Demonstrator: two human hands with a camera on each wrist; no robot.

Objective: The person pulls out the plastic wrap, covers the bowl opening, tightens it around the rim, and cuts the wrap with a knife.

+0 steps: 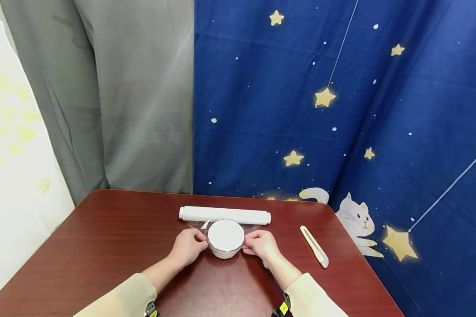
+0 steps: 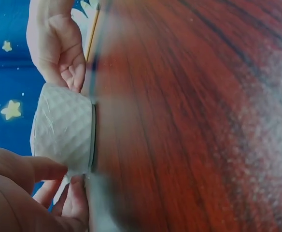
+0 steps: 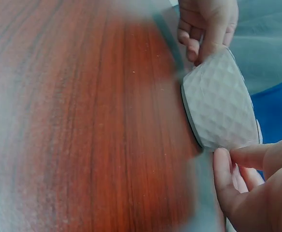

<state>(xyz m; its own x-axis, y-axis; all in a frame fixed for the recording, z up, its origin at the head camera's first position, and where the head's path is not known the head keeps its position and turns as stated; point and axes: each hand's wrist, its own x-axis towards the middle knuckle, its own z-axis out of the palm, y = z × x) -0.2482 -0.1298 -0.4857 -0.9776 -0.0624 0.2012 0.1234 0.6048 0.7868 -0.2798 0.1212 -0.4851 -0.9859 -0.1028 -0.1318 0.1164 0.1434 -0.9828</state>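
A white bowl (image 1: 224, 254) with a quilted, diamond-pattern side and a dark rim stands upright on the table. Clear cling film (image 1: 252, 227) lies over it and spreads out behind, towards a white roll (image 1: 224, 215). At the bowl's left side, my left hand (image 1: 188, 247) pinches the film between thumb and fingers, close to the wall. My right hand (image 1: 263, 245) does the same on the right side. Both wrist views show the bowl's textured wall (image 2: 66, 125) between the two hands, with faint film creases on it.
A white utility knife (image 1: 314, 247) lies on the reddish-brown table (image 1: 115, 237), right of my right hand. Grey and blue star-patterned curtains (image 1: 262, 110) hang behind the table's far edge and along its right side.
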